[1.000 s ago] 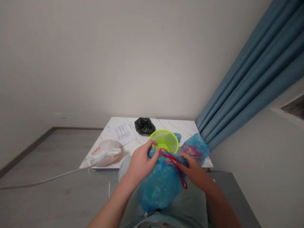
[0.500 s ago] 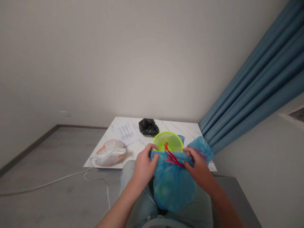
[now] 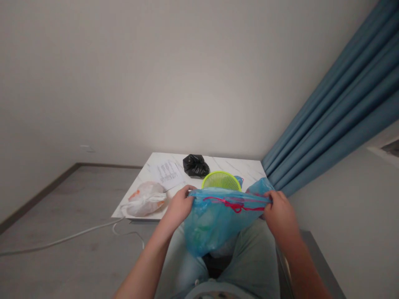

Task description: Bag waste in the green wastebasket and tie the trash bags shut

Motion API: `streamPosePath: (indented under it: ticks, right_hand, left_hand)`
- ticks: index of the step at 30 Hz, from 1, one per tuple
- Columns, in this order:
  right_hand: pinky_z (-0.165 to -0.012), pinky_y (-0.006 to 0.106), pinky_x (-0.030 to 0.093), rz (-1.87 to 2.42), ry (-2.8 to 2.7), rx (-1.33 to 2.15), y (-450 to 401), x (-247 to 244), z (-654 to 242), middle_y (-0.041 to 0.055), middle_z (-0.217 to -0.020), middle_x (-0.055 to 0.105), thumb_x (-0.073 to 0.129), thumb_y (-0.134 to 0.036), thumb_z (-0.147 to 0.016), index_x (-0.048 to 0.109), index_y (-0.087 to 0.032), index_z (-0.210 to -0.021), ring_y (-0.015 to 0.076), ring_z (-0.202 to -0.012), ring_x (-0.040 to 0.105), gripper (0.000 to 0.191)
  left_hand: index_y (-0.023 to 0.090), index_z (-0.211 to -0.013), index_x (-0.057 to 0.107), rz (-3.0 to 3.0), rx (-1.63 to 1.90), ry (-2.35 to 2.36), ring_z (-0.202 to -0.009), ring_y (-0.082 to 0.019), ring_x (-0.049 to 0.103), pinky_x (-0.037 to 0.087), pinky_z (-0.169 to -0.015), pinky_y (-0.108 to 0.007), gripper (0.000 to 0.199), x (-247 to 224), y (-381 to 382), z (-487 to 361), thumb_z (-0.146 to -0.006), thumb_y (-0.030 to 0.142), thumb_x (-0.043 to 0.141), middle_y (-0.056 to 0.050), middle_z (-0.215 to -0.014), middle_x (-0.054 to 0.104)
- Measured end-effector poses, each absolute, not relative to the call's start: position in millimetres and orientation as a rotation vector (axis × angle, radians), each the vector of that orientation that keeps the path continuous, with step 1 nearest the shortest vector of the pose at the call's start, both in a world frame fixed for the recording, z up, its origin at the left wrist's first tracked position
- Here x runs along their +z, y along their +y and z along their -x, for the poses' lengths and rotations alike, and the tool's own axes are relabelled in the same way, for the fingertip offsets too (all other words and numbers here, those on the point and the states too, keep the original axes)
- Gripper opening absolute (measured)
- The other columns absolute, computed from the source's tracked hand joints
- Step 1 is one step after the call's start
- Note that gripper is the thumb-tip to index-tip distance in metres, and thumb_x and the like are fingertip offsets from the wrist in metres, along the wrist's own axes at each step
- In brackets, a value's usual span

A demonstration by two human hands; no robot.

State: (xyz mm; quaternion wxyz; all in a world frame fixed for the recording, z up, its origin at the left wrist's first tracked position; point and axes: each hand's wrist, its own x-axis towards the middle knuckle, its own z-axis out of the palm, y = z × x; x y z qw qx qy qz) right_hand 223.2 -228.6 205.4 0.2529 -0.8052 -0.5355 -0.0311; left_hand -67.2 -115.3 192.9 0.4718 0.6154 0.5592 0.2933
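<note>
Between my two hands stretches a blue drawstring plastic bag (image 3: 215, 224), its top edge pulled wide above my lap. My left hand (image 3: 180, 204) pinches the bag's upper left corner. At the upper right corner, my right hand (image 3: 281, 212) is closed on the plastic. A red drawstring (image 3: 235, 205) runs along the bag's top, bunched near the middle. Something greenish shows faintly through the plastic; I cannot make out what it is. Just behind the bag stands a lime-green mesh basket (image 3: 221, 180), its lower part hidden.
A low marble-look table (image 3: 249, 167) stands against the wall. On it lie a black plastic bag (image 3: 195, 166), a printed sheet (image 3: 168, 174), a white bag with orange marks (image 3: 146, 200) and another blue bag (image 3: 261, 186). A white cable (image 3: 68, 240) crosses the floor. Blue curtains (image 3: 330, 104) hang right.
My hands have moved apart, the right one farther out to the right. The bag's top is now stretched taut and wide, and the red drawstring lies along it instead of sticking up.
</note>
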Motion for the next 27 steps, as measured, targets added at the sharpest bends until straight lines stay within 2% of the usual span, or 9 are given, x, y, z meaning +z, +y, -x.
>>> streamPosePath:
  ticks: [5, 10, 16, 18, 20, 22, 24, 26, 27]
  right_hand:
    - [-0.082, 0.04, 0.05, 1.81, -0.968, 0.412, -215.6, 209.3, -243.6, 0.007, -0.09, 0.066, 0.052, -0.023, -0.074, 0.062, -0.021, -0.09, 0.0255, -0.088, 0.062, 0.019]
    - [-0.068, 0.037, 0.055, 1.476, -0.574, 1.025, -209.8, 215.5, -262.3, 0.0061, -0.075, 0.069, 0.058, -0.034, -0.069, 0.06, -0.021, -0.077, 0.0223, -0.071, 0.065, 0.015]
    - [-0.05, 0.027, 0.043, 1.797, -0.912, 0.637, -233.6, 221.7, -272.7, -0.0008, -0.062, 0.063, 0.066, -0.042, -0.071, 0.063, -0.02, -0.091, 0.0168, -0.052, 0.055, 0.03]
    - [-0.056, 0.029, 0.046, 1.95, -1.29, 0.613, -244.9, 224.3, -272.2, 0.0005, -0.065, 0.064, 0.061, -0.042, -0.077, 0.066, -0.021, -0.091, 0.0187, -0.058, 0.058, 0.025]
    - [-0.07, 0.035, 0.05, 2.018, -1.566, 0.554, -252.8, 225.3, -263.4, 0.005, -0.084, 0.07, 0.058, -0.039, -0.081, 0.069, -0.022, -0.098, 0.0234, -0.076, 0.064, 0.026]
    - [-0.09, 0.044, 0.048, 1.998, -1.66, 0.374, -253.9, 223.6, -242.9, 0.0117, -0.116, 0.067, 0.063, -0.039, -0.08, 0.065, -0.022, -0.116, 0.03, -0.105, 0.062, 0.041]
    - [-0.105, 0.051, 0.039, 1.9, -1.664, 0.183, -247.0, 218.7, -213.6, 0.0162, -0.142, 0.05, 0.071, -0.042, -0.074, 0.056, -0.021, -0.132, 0.0356, -0.129, 0.047, 0.063]
    - [-0.109, 0.052, 0.035, 1.788, -1.668, 0.195, -234.3, 211.2, -184.2, 0.0149, -0.147, 0.045, 0.075, -0.046, -0.072, 0.056, -0.022, -0.132, 0.036, -0.134, 0.042, 0.067]
    - [-0.107, 0.05, 0.038, 1.738, -1.674, 0.291, -227.0, 207.0, -172.7, 0.0135, -0.138, 0.054, 0.072, -0.046, -0.075, 0.061, -0.022, -0.124, 0.0337, -0.128, 0.048, 0.055]
  left_hand:
    - [0.017, -0.111, 0.06, -0.84, 0.905, 0.912, -0.061, -0.012, 0.058, 0.047, -0.062, -0.024, 0.044, 197.0, -116.4, 53.9, -0.068, 0.021, 0.065, -0.001, -0.077, 0.065]
    - [0.017, -0.107, 0.064, -1.33, 0.805, 1.079, -0.057, -0.013, 0.055, 0.041, -0.056, -0.023, 0.035, 193.6, -113.5, 69.5, -0.074, 0.027, 0.061, 0.001, -0.068, 0.061]
    - [0.019, -0.095, 0.07, -1.785, 0.83, 1.484, -0.083, -0.023, 0.062, 0.045, -0.077, -0.032, 0.028, 198.2, -106.8, 92.0, -0.071, 0.025, 0.057, -0.005, -0.087, 0.068]
    - [0.018, -0.092, 0.07, -1.584, 0.849, 1.355, -0.081, -0.022, 0.063, 0.046, -0.075, -0.031, 0.026, 206.5, -112.6, 87.7, -0.075, 0.03, 0.053, -0.005, -0.085, 0.069]
    - [0.018, -0.091, 0.069, -1.359, 0.867, 1.186, -0.075, -0.02, 0.062, 0.045, -0.068, -0.028, 0.027, 215.8, -121.5, 78.5, -0.077, 0.033, 0.052, -0.003, -0.08, 0.069]
    - [0.017, -0.089, 0.069, -1.223, 0.886, 1.077, -0.071, -0.018, 0.06, 0.044, -0.065, -0.026, 0.026, 224.4, -130.5, 67.2, -0.075, 0.033, 0.054, -0.002, -0.077, 0.068]
    - [0.017, -0.082, 0.069, -1.179, 0.873, 0.992, -0.072, -0.018, 0.06, 0.044, -0.066, -0.025, 0.022, 231.5, -137.5, 56.7, -0.074, 0.032, 0.055, -0.002, -0.076, 0.067]
    - [0.016, -0.075, 0.066, -1.16, 0.812, 0.914, -0.069, -0.016, 0.058, 0.044, -0.065, -0.025, 0.02, 237.3, -141.7, 49.0, -0.073, 0.033, 0.056, -0.002, -0.073, 0.065]
    - [0.016, -0.074, 0.065, -1.153, 0.772, 0.884, -0.066, -0.016, 0.056, 0.043, -0.062, -0.024, 0.02, 239.6, -142.9, 46.8, -0.072, 0.033, 0.056, -0.002, -0.071, 0.063]
